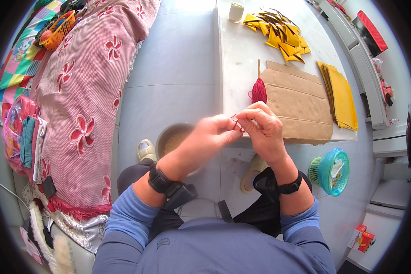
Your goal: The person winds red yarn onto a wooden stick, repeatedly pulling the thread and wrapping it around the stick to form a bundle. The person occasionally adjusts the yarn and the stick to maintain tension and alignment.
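Both hands meet in front of me near the table's front edge. Between the fingertips of my left hand [214, 132] and my right hand [263, 128] is a thin piece of red yarn [237, 124], looped and pinched by both. Just beyond my right hand lies a wound bundle of red yarn [259, 90] on a thin wooden stick [259, 68], its lower end hidden by the fingers. To its right a flattened sheet of brown cardboard [296, 102] covers part of the white table [238, 51]. Folded gold paper pieces [284, 37] lie in a heap farther back.
A stack of yellow paper [339, 97] lies right of the cardboard. Below the table's front edge stands a lined wastebasket [334, 173]. A metal bowl of grain [174, 137] is on the floor under my left forearm. A pink-covered sofa [85, 96] runs along the left.
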`<move>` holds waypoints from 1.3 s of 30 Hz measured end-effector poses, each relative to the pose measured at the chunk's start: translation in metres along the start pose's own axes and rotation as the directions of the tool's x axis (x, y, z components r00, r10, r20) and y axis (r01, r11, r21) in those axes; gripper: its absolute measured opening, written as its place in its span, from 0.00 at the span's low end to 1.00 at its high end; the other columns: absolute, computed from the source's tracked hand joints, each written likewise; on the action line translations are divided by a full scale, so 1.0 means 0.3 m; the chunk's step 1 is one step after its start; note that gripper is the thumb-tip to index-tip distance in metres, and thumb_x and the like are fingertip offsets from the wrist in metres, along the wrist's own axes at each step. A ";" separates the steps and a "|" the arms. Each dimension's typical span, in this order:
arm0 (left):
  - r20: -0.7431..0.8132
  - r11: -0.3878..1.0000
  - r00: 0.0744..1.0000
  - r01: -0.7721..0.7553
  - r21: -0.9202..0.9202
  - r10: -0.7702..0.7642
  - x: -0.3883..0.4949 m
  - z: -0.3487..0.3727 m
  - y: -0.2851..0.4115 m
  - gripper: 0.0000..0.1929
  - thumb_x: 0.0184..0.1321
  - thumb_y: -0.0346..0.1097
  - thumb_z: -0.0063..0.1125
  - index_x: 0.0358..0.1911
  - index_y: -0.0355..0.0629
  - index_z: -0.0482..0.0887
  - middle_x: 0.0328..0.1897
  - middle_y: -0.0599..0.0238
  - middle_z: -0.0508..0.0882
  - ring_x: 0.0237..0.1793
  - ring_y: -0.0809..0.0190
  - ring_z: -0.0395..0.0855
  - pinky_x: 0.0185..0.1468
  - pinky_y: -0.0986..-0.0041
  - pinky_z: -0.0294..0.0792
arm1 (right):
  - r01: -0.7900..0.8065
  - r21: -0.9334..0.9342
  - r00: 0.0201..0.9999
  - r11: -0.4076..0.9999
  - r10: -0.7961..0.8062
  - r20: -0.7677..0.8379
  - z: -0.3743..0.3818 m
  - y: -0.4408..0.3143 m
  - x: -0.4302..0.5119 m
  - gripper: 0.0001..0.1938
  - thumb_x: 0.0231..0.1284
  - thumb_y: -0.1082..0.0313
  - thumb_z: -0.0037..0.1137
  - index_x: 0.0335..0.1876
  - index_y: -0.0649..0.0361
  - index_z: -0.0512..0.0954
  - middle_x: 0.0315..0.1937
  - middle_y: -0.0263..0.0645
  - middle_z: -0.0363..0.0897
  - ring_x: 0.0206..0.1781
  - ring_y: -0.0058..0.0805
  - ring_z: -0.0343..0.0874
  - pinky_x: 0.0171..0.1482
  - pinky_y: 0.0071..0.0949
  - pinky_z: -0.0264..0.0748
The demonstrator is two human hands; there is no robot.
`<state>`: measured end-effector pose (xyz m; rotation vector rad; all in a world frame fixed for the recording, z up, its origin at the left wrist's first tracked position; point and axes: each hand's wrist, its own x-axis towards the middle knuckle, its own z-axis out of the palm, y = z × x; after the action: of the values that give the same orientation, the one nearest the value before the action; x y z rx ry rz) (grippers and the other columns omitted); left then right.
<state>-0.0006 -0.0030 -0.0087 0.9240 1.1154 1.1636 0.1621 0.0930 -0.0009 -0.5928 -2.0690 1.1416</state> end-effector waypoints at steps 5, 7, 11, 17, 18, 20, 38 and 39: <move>-0.025 1.000 1.000 -0.008 0.000 0.008 -0.007 0.002 0.017 0.07 0.69 0.31 0.57 0.45 0.37 0.83 0.41 0.76 0.82 0.44 0.77 0.75 0.52 0.82 0.68 | -0.102 0.091 0.994 0.991 0.100 0.035 -0.006 0.016 -0.002 0.03 0.65 0.80 0.56 0.40 0.66 0.80 0.36 0.32 0.75 0.35 0.16 0.72 0.37 0.17 0.71; -0.058 1.000 0.998 -0.017 0.005 0.017 -0.012 0.002 0.021 0.07 0.69 0.31 0.57 0.44 0.37 0.84 0.41 0.76 0.82 0.44 0.77 0.75 0.51 0.82 0.68 | -0.105 0.168 0.994 0.980 0.098 0.048 -0.001 0.019 0.002 0.02 0.66 0.80 0.56 0.39 0.67 0.79 0.36 0.31 0.74 0.34 0.16 0.72 0.35 0.16 0.70; -0.121 0.997 0.992 -0.044 -0.062 0.036 -0.010 0.002 0.015 0.06 0.69 0.31 0.57 0.43 0.38 0.85 0.39 0.76 0.82 0.41 0.78 0.75 0.47 0.84 0.67 | -0.343 0.448 0.937 0.825 0.336 0.098 -0.008 -0.035 0.001 0.03 0.64 0.80 0.56 0.39 0.65 0.79 0.35 0.30 0.74 0.36 0.16 0.71 0.38 0.16 0.69; -0.188 0.997 0.980 -0.068 -0.047 0.058 -0.013 0.002 0.019 0.06 0.69 0.31 0.57 0.44 0.37 0.85 0.38 0.75 0.83 0.39 0.78 0.75 0.44 0.85 0.67 | -0.094 0.259 0.994 0.961 0.076 0.077 -0.011 -0.002 0.011 0.05 0.61 0.79 0.60 0.40 0.63 0.81 0.35 0.29 0.73 0.34 0.14 0.70 0.38 0.15 0.67; -0.180 0.996 0.982 -0.074 -0.048 0.065 -0.013 0.002 0.019 0.06 0.69 0.31 0.57 0.44 0.37 0.85 0.38 0.74 0.83 0.39 0.78 0.75 0.44 0.85 0.67 | -0.072 0.233 0.995 0.970 0.053 0.087 -0.011 -0.002 0.011 0.05 0.62 0.79 0.60 0.41 0.65 0.81 0.37 0.30 0.73 0.34 0.13 0.70 0.36 0.13 0.67; -0.169 0.996 0.983 -0.083 -0.023 0.078 -0.012 -0.001 0.014 0.06 0.69 0.31 0.57 0.43 0.37 0.85 0.39 0.73 0.84 0.40 0.77 0.76 0.46 0.84 0.68 | -0.075 0.191 0.994 0.979 0.058 0.094 -0.009 -0.005 0.008 0.05 0.62 0.79 0.61 0.41 0.67 0.81 0.38 0.31 0.72 0.34 0.12 0.69 0.35 0.12 0.66; -0.208 0.994 0.975 -0.093 -0.053 0.080 -0.006 0.002 0.002 0.06 0.68 0.30 0.59 0.42 0.37 0.85 0.39 0.71 0.85 0.40 0.76 0.78 0.46 0.84 0.69 | 0.038 -0.051 0.999 0.998 -0.039 -0.020 0.023 -0.016 -0.003 0.04 0.60 0.77 0.64 0.34 0.66 0.78 0.36 0.33 0.72 0.31 0.14 0.68 0.32 0.16 0.67; -0.213 0.994 0.974 -0.094 -0.058 0.080 -0.007 0.003 0.003 0.06 0.68 0.30 0.59 0.42 0.37 0.85 0.38 0.71 0.85 0.39 0.76 0.77 0.45 0.84 0.68 | 0.017 -0.038 1.000 0.999 -0.017 -0.004 0.019 -0.016 -0.004 0.04 0.60 0.77 0.64 0.34 0.66 0.78 0.36 0.32 0.72 0.32 0.14 0.68 0.33 0.16 0.67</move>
<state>-0.0001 -0.0050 -0.0073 0.8176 1.2059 1.3879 0.1582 0.0867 0.0006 -0.5943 -2.0920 1.0931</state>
